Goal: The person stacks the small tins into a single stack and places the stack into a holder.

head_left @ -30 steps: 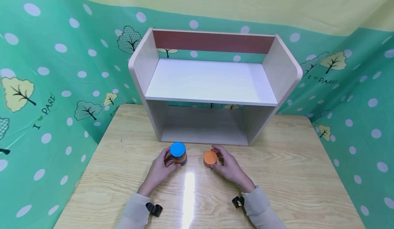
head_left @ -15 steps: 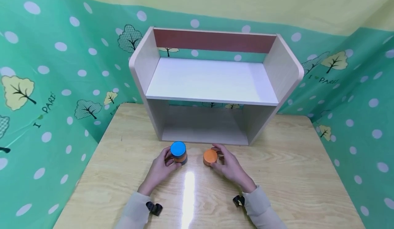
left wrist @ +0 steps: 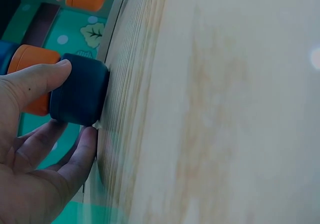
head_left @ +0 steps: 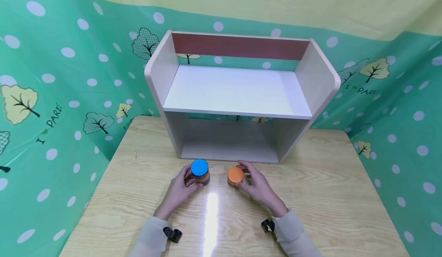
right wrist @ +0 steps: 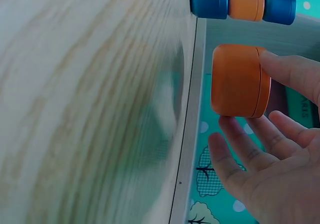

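Note:
My left hand [head_left: 180,189] holds a stack of three small round lidded tins at its side. A bright blue tin [head_left: 199,167] is on top, an orange tin [left wrist: 35,58] in the middle, and a dark blue tin [left wrist: 80,88] at the bottom, right at the table surface. In the left wrist view the thumb presses the dark blue tin while the fingers curl along its other side. To the right, my right hand [head_left: 258,188] pinches a single orange tin [right wrist: 237,81] between thumb and fingers, close over the table. It stands upright, lid up, apart from the stack.
Just beyond both hands stands a white two-level shelf unit [head_left: 238,92] with a dark red back rail [head_left: 238,46]. The wooden table [head_left: 331,195] spreads to both sides. Green patterned cloth [head_left: 69,142] hangs behind and at the sides.
The right hand and its orange tin have shifted very slightly away from the person. The left hand and the stack stay in the same place.

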A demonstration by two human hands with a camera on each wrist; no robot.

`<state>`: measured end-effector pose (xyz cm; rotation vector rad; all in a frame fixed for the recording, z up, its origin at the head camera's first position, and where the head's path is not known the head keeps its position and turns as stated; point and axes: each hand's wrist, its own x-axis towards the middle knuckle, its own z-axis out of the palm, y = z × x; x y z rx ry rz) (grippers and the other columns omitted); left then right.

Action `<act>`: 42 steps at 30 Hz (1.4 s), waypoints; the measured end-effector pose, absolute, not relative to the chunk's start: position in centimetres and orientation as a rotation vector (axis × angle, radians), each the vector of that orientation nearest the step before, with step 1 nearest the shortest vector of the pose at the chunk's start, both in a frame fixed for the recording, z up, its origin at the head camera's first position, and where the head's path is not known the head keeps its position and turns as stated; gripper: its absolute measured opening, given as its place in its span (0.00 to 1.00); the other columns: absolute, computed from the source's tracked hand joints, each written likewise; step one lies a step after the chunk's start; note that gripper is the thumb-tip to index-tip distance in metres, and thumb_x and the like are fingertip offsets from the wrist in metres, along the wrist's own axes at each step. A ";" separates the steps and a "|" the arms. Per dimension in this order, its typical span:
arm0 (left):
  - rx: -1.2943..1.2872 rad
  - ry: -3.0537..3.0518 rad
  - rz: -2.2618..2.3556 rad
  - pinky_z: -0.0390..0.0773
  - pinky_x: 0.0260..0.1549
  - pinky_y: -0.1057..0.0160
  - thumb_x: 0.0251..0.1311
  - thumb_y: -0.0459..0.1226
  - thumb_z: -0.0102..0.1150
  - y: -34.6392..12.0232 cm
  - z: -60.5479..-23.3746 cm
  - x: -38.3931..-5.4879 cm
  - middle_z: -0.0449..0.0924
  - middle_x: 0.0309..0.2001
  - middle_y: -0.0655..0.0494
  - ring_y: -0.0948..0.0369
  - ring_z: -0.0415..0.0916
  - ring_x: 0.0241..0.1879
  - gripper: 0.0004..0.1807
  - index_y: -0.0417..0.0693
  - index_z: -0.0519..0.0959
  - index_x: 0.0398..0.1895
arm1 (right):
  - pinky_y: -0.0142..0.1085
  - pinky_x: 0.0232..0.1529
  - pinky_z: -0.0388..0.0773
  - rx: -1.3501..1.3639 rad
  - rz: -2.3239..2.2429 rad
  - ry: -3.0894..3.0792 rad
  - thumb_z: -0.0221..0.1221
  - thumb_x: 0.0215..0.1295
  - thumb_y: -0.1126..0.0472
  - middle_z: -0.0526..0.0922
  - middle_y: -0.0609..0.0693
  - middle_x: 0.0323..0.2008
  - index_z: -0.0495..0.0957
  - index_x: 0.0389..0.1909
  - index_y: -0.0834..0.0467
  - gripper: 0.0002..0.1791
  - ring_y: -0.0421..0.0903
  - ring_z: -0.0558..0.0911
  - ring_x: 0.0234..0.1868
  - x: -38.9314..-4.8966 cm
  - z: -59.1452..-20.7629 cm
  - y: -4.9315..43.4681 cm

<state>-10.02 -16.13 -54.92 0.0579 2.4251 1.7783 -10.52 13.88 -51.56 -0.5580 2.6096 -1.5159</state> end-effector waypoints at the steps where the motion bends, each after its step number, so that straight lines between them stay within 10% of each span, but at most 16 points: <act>1: 0.059 2.426 1.777 0.78 0.58 0.58 0.54 0.33 0.75 -16.1 -54.9 -10.0 0.74 0.63 0.43 0.50 0.74 0.61 0.42 0.44 0.65 0.71 | 0.56 0.58 0.76 -0.554 -1.519 2.607 0.69 0.59 0.71 0.76 0.52 0.61 0.63 0.72 0.56 0.41 0.53 0.75 0.60 -10.5 -51.5 13.9; 42: 0.078 2.462 1.763 0.78 0.57 0.60 0.55 0.33 0.74 -16.0 -54.9 -10.0 0.75 0.62 0.42 0.49 0.75 0.60 0.40 0.42 0.65 0.70 | 0.55 0.60 0.75 -0.602 -1.517 2.618 0.69 0.62 0.66 0.75 0.54 0.62 0.63 0.72 0.57 0.39 0.49 0.74 0.62 -10.5 -49.6 14.0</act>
